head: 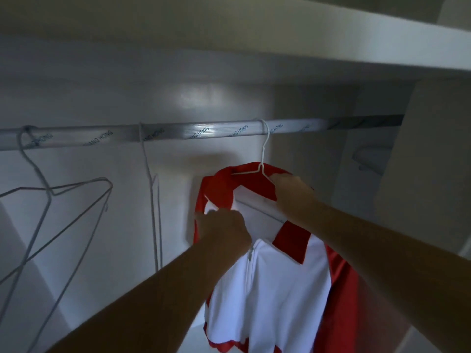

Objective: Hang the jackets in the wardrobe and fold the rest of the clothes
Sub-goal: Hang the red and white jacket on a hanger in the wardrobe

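A red and white zip jacket (280, 289) hangs on a white wire hanger (262, 159) whose hook sits over the wardrobe rail (178, 132). My left hand (224, 228) grips the jacket's left collar edge near the zip top. My right hand (293, 192) holds the red collar at the hanger's right shoulder. Both forearms reach up into the wardrobe.
Two bare wire hangers hang from the rail: one at the far left (51, 200) and one seen edge-on in the middle (153, 194). A white shelf (331, 47) runs above the rail. The wardrobe's side panel (433, 174) stands at the right.
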Demonstrator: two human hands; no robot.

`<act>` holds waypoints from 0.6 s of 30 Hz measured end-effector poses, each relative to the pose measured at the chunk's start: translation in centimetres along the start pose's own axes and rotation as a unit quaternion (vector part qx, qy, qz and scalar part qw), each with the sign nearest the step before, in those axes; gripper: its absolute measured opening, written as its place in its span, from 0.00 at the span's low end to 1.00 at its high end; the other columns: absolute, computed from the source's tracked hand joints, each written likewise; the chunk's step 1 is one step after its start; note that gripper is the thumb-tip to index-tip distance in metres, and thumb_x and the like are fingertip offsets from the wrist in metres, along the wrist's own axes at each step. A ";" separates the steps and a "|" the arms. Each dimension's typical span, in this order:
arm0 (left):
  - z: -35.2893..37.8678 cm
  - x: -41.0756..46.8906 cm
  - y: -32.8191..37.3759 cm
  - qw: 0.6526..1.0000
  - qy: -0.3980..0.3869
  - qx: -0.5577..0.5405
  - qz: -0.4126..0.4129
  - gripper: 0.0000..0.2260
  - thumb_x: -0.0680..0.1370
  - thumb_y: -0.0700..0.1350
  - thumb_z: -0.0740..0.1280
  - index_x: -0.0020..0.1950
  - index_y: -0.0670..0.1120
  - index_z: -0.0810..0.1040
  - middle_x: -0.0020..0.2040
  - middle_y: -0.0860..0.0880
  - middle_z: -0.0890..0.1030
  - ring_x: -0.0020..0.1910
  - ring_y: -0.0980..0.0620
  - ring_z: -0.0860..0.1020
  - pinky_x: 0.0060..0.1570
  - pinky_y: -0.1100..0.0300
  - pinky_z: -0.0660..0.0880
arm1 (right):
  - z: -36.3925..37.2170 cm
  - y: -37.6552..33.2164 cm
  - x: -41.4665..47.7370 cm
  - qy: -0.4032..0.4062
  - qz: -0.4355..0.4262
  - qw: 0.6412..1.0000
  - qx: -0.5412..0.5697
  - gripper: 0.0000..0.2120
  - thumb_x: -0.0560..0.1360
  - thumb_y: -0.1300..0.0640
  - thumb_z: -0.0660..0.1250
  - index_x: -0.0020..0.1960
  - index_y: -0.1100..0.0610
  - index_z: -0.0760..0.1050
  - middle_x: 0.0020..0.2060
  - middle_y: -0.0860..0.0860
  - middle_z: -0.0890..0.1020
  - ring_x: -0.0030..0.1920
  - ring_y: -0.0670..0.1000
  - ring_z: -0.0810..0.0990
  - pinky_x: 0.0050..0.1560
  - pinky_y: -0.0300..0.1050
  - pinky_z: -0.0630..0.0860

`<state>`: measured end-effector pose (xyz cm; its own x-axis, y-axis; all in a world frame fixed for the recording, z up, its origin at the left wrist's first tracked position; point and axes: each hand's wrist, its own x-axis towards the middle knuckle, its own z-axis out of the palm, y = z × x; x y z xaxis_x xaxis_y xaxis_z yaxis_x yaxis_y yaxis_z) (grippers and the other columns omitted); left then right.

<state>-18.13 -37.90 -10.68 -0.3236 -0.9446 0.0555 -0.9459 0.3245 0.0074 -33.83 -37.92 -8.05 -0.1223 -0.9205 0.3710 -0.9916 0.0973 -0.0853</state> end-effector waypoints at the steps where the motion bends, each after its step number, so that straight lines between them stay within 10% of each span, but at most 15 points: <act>1: 0.8 0.5 1.0 0.996 -0.071 -0.052 -0.013 0.09 0.75 0.47 0.62 0.51 0.44 0.74 0.49 0.48 0.77 0.55 0.46 0.77 0.63 0.49 0.70 | -0.1 0.2 -0.6 0.017 -0.022 0.999 -0.042 0.15 0.75 0.64 0.61 0.61 0.57 0.71 0.53 0.55 0.78 0.54 0.57 0.78 0.53 0.48 0.72; 5: 5.2 3.0 3.1 0.967 -0.148 -0.190 -0.086 0.09 0.77 0.43 0.59 0.54 0.42 0.76 0.42 0.48 0.75 0.52 0.47 0.78 0.57 0.55 0.75 | -1.0 0.9 -2.4 0.065 -0.079 0.971 -0.216 0.15 0.70 0.58 0.67 0.56 0.50 0.72 0.47 0.48 0.79 0.50 0.53 0.76 0.53 0.48 0.63; 9: 9.6 5.3 3.8 0.928 -0.114 -0.312 -0.169 0.18 0.80 0.43 0.58 0.69 0.39 0.67 0.64 0.41 0.75 0.63 0.43 0.74 0.60 0.53 0.71 | -0.8 1.7 -2.3 0.045 -0.088 0.990 -0.105 0.13 0.74 0.62 0.64 0.57 0.52 0.73 0.47 0.49 0.77 0.50 0.53 0.77 0.54 0.47 0.68; 18: 14.1 5.9 4.8 0.950 0.061 -0.273 -0.137 0.12 0.81 0.50 0.58 0.54 0.45 0.78 0.50 0.48 0.82 0.48 0.50 0.80 0.43 0.59 0.73 | 0.2 4.5 -1.8 0.025 -0.096 0.994 0.056 0.14 0.77 0.66 0.61 0.60 0.56 0.77 0.50 0.52 0.79 0.50 0.53 0.78 0.46 0.37 0.67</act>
<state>-24.93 -42.61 -24.36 -0.0291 -0.9953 0.0925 -0.8292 0.0757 0.5538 -38.03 -35.92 -9.28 0.0630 -0.8977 0.4361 -0.9864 -0.1226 -0.1099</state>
